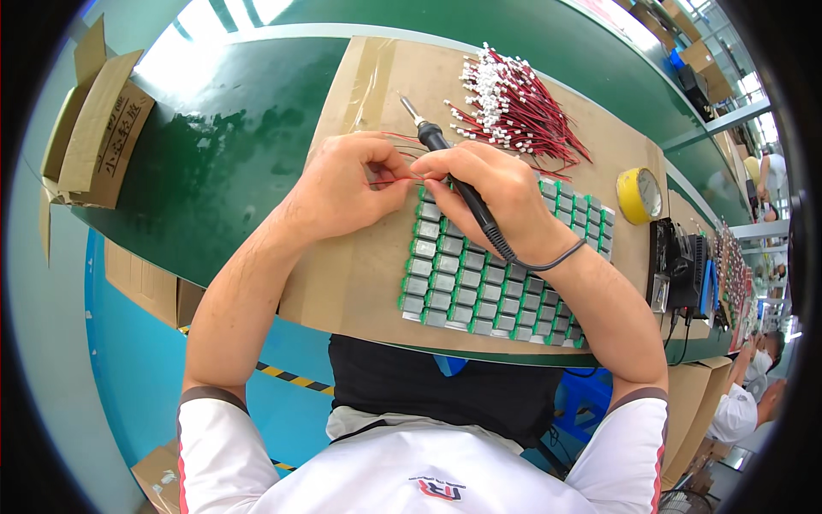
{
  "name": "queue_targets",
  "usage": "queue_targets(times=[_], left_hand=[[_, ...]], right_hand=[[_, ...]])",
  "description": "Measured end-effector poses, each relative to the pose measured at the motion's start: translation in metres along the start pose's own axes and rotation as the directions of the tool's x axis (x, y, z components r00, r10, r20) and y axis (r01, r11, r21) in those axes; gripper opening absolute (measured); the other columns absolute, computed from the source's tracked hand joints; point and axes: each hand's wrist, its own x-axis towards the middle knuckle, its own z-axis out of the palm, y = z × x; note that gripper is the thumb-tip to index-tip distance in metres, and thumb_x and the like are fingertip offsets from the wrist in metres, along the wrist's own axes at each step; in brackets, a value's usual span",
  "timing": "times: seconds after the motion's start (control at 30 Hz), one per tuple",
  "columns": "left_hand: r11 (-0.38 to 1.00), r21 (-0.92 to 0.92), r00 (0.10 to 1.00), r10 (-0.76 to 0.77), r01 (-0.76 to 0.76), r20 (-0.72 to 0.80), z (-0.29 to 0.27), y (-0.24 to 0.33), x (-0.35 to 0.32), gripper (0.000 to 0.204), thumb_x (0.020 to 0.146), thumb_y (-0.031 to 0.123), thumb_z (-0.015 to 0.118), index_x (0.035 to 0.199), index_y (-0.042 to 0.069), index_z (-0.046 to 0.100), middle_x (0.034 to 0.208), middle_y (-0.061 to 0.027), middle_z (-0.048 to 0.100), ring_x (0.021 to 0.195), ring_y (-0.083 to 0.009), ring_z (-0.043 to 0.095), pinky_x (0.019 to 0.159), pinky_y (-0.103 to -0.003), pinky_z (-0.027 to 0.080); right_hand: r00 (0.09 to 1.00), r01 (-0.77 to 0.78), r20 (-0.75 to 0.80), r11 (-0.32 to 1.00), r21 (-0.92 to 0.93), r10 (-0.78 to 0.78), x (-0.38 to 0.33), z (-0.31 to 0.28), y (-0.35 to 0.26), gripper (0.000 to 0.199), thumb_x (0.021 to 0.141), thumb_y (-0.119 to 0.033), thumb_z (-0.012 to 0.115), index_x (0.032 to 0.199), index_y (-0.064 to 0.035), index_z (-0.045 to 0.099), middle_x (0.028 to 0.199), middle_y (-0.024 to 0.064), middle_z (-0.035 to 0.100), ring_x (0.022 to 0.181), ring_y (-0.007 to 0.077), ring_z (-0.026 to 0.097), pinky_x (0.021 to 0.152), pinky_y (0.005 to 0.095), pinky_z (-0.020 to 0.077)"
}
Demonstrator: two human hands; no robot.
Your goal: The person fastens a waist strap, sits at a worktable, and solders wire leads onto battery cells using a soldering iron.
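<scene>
Red wire (396, 181), thin and flexible, was pinched between thumb and forefinger of the left hand (342, 188) and held level at the upper left corner of the panel of small circuit boards (479, 283). The right hand (492, 193) was closed in a pen grip around the soldering iron (445, 163); its black handle crossed the knuckles, its grey cord ran back over the wrist, and its metal end pointed away from the person. The step in hand appeared to be placing one lead on a board for soldering. The next move would call for a steady, fine approach of wire end to pad, since the boards sat tightly packed.

The panel showed a grid of grey, glossy blocks with green edges, lying flat on a brown cardboard sheet (360, 283). Beyond it lay a loose bundle of red leads with white connectors (514, 103), and a yellow tape roll (638, 195) stood to the right on the green bench (248, 128).
</scene>
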Motion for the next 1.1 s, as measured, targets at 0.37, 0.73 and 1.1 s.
queue_targets(times=[0.37, 0.73, 1.1], left_hand=[[0.996, -0.086, 1.0, -0.006, 0.007, 0.01, -0.002, 0.0, 0.0, 0.011, 0.089, 0.009, 0.079, 0.093, 0.0, 0.075, 0.086, -0.005, 0.074, 0.074, -0.0119, 0.066, 0.067, -0.028, 0.055], [0.988, -0.097, 0.993, 0.121, -0.119, 0.015, -0.002, -0.012, -0.004, 0.014, 0.085, -0.004, 0.075, 0.079, 0.001, 0.063, 0.091, 0.0012, 0.062, 0.069, -0.0028, 0.055, 0.055, -0.019, 0.044], [0.997, -0.077, 0.997, 0.024, -0.018, 0.078, -0.003, -0.002, -0.003, 0.014, 0.083, -0.001, 0.077, 0.079, -0.004, 0.064, 0.092, -0.0051, 0.063, 0.079, -0.0129, 0.067, 0.071, -0.027, 0.059]], right_hand=[[0.999, 0.012, -0.035, 1.0, -0.003, -0.012, -0.002, -0.001, -0.002, 0.029, 0.081, 0.007, 0.077, 0.107, -0.0055, 0.074, 0.085, 0.0124, 0.07, 0.074, 0.0279, 0.07, 0.066, 0.0366, 0.057], [0.989, -0.145, 0.052, 0.984, 0.107, 0.14, -0.044, -0.067, -0.019, 0.044, 0.104, -0.015, 0.069, 0.141, 0.0062, 0.062, 0.097, 0.0147, 0.077, 0.083, 0.0201, 0.076, 0.072, 0.033, 0.0622], [0.954, -0.289, 0.146, 0.93, 0.228, 0.26, -0.069, -0.069, -0.023, 0.035, 0.101, -0.006, 0.063, 0.131, 0.0117, 0.067, 0.099, 0.0202, 0.078, 0.086, 0.0256, 0.08, 0.077, 0.0337, 0.0657]])
